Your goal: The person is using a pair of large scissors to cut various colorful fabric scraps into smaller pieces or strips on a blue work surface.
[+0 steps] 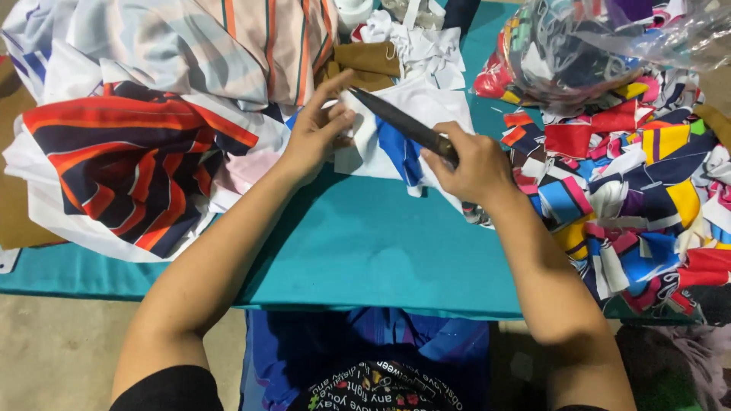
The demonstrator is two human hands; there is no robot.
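Scissors [403,123] clamped in my right hand [474,164], fist closed round handles, dark blades pointing up-left across white and blue cloth piece [396,133]. My left hand [316,129] pinches cloth edge near blade tips, thumb and fingers closed on it. Cloth lies mid teal table [365,243]. I judge cut under way on this piece; pile of coloured scraps [640,190] at right looks finished, striped fabric heap [137,160] at left looks uncut. Both forearms angled inward, wrists low over table
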